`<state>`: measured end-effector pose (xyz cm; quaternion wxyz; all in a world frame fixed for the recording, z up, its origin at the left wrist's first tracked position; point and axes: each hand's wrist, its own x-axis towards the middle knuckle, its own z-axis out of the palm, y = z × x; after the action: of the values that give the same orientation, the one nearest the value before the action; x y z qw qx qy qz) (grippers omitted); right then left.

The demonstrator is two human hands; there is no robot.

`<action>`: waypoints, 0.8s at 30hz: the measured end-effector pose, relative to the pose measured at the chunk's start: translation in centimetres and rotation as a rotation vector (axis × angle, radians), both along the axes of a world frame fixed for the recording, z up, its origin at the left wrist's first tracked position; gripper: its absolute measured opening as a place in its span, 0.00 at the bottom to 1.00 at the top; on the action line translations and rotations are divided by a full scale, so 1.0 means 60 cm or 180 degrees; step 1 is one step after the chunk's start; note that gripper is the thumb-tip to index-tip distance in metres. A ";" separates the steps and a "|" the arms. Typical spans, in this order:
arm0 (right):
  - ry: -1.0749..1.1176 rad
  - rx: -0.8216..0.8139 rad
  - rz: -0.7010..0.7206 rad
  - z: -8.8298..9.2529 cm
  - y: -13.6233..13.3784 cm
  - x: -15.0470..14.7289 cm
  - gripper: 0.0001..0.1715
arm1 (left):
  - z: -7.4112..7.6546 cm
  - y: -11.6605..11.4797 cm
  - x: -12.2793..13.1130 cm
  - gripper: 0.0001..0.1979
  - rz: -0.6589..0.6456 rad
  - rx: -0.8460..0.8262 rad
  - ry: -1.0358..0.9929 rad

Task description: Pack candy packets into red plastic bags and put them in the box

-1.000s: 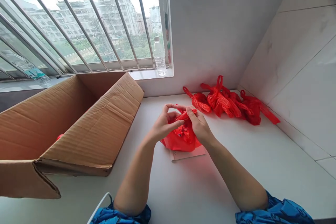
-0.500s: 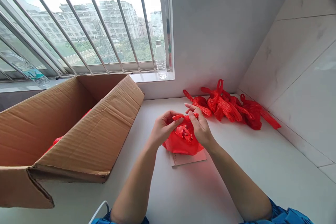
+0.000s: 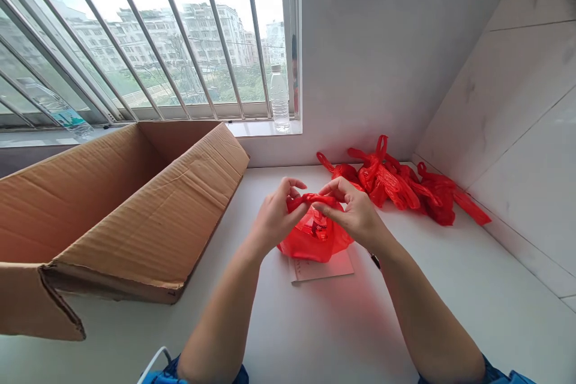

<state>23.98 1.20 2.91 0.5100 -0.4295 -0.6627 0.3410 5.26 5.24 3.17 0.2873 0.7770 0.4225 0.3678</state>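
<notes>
Red plastic bag [image 3: 315, 243] between 2 hands [image 3: 273, 219] [image 3: 355, 213]

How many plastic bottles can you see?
2. One bottle stands upright on the windowsill; another bottle lies on its side further left. More could hide behind the box.
</notes>
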 end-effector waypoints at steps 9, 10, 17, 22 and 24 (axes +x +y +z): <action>-0.1430 0.0957 -0.0539 0.005 -0.010 0.027 0.08 | 0.022 -0.010 0.001 0.12 -0.0896 -0.0806 -0.0403; -0.1482 0.1007 -0.0529 0.005 -0.010 0.028 0.08 | 0.024 -0.010 0.002 0.14 -0.0960 -0.0949 -0.0533; -0.1908 0.0933 -0.0547 0.017 -0.041 0.040 0.21 | 0.007 0.014 0.001 0.17 -0.0278 -0.0944 -0.1159; -0.1894 0.0014 -0.0422 -0.022 -0.097 0.075 0.23 | -0.028 0.060 -0.038 0.13 0.0926 0.0017 -0.0540; -0.1782 -0.0494 -0.0263 -0.045 -0.116 0.089 0.25 | -0.048 0.073 -0.056 0.12 0.1172 -0.0023 -0.0284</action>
<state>29.29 -5.73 0.20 0.2863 -0.5712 -0.7315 0.2378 1.89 9.62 0.32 0.2363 0.6684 0.5457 0.4468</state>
